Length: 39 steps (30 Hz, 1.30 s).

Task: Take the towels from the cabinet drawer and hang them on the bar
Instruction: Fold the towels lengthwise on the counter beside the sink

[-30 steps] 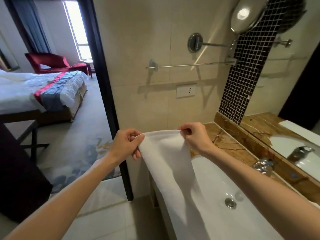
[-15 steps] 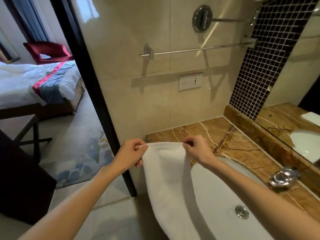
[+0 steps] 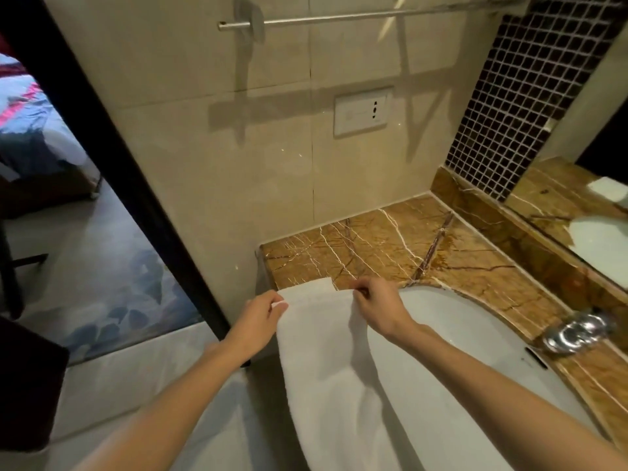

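Observation:
A white towel (image 3: 326, 362) hangs down between my hands, held by its top edge at the front corner of the counter. My left hand (image 3: 260, 316) pinches the towel's left corner. My right hand (image 3: 377, 305) pinches the top edge further right, over the rim of the basin. The chrome towel bar (image 3: 356, 17) runs along the beige tiled wall at the top of the view, well above the towel, with nothing on it. The cabinet drawer is not in sight.
A brown marble counter (image 3: 390, 246) holds a white basin (image 3: 475, 351) and a chrome tap (image 3: 574, 331). A wall socket (image 3: 362, 110) sits below the bar. A mirror (image 3: 584, 205) and dark mosaic tiles (image 3: 523, 96) are at the right. A black door frame (image 3: 112, 158) opens onto the bedroom at left.
The view has tipped down and moved closer to the wall, so the bar now sits at the top edge. Both hands with the towel have lowered toward the counter's front edge.

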### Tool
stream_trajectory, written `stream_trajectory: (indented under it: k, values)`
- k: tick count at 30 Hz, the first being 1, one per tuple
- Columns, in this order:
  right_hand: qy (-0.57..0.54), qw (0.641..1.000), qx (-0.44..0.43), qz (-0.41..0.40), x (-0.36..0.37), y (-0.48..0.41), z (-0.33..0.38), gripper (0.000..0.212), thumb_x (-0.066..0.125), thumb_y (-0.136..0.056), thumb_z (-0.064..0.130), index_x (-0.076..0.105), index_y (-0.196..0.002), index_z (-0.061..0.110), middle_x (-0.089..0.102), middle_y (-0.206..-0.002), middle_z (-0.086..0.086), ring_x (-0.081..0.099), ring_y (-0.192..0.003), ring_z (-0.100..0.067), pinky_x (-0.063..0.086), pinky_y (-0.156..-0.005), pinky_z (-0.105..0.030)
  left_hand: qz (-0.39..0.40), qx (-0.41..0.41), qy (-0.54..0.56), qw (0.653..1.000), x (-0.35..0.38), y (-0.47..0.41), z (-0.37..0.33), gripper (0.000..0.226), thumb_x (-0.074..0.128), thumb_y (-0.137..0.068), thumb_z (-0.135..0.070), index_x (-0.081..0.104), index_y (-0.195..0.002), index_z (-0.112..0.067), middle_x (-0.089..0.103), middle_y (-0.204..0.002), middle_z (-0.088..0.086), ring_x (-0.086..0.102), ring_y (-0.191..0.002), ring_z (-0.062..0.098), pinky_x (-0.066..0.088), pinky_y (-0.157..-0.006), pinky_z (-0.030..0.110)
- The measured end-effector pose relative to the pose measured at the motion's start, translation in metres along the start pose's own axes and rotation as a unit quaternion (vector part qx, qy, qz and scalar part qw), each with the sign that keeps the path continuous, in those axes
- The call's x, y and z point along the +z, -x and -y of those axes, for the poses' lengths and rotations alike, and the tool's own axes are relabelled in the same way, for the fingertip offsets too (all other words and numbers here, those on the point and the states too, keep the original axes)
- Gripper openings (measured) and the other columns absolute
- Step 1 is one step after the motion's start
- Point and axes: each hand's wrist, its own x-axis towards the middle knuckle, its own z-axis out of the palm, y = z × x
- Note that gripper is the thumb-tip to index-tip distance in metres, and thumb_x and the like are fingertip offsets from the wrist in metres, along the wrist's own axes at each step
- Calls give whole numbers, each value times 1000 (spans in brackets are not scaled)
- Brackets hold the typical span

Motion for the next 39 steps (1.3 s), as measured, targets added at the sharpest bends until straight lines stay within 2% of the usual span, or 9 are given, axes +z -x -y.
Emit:
stream_trajectory:
  k: [3, 5, 10, 18, 23, 27, 31, 34, 39]
  values:
    - [31, 999, 8, -6, 8, -15, -5, 19, 46, -90, 1, 64, -85, 3, 69, -87, -9, 61, -86, -26, 46, -72, -36, 11, -33, 42, 998, 14, -14, 12, 18, 38, -102, -27, 53, -100, -17, 57, -91, -3, 52, -79, 4, 38, -63, 16]
    - [52, 999, 1, 4, 15, -24, -3, 20, 42, -90, -1, 55, -80, 11, 64, -83, -6, 57, -81, -25, 41, -67, -35, 1, -46, 55, 997, 22, -19, 19, 21, 33, -103, -27, 50, -97, -16, 55, -91, -1, 50, -78, 6, 39, -64, 19]
    - [64, 996, -41, 39, 38, -49, -3, 17, 39, -94, 6, 55, -97, 13, 60, -92, -4, 55, -85, -23, 43, -72, -36, -20, -95, 110, 989, 36, -24, 40, 22, 31, -103, -26, 48, -103, -12, 52, -92, -1, 49, -79, 4, 36, -61, 15]
    - [136, 975, -65, 164, 82, -91, -25, 8, 36, -94, 16, 41, -91, 21, 61, -92, -3, 57, -78, -25, 47, -68, -39, -1, -109, 106, 988, 50, -45, 75, 23, 31, -103, -28, 49, -99, -14, 53, -92, 0, 49, -78, 1, 37, -60, 11]
    - [174, 972, -66, 147, 95, -117, -30, 5, 37, -93, 16, 39, -89, 15, 55, -75, -4, 51, -63, -26, 39, -58, -37, -30, -113, 109, 987, 48, -59, 86, 24, 33, -103, -29, 52, -100, -14, 56, -89, 0, 49, -72, 4, 37, -57, 17]
    - [181, 973, -31, 142, 103, -128, -34, 15, 35, -94, 13, 47, -104, 10, 66, -95, -15, 61, -82, -35, 49, -72, -42, -51, -135, 92, 985, 52, -79, 89, 23, 37, -102, -27, 55, -108, -14, 58, -97, -3, 53, -81, 3, 37, -57, 9]
    - [230, 965, -29, 125, 111, -133, -36, 23, 32, -95, 2, 43, -115, 4, 63, -107, -21, 61, -90, -38, 37, -67, -37, -68, -162, 69, 982, 62, -89, 98, 27, 40, -101, -28, 56, -114, -11, 59, -100, 0, 56, -89, 11, 34, -58, 12]
    - [226, 967, -52, 106, 113, -127, -37, 24, 31, -97, 4, 44, -117, 4, 53, -118, -17, 58, -88, -35, 33, -67, -34, -86, -187, 68, 976, 72, -91, 100, 30, 40, -101, -28, 57, -116, -8, 58, -99, 1, 54, -88, 12, 37, -64, 19]
    - [161, 982, -77, 70, 121, -116, -45, 23, 26, -102, 11, 44, -117, 8, 47, -110, -8, 43, -72, -16, 33, -67, -26, -115, -214, 109, 964, 80, -95, 97, 26, 42, -101, -26, 58, -109, -6, 58, -99, 5, 54, -88, 14, 37, -71, 23]
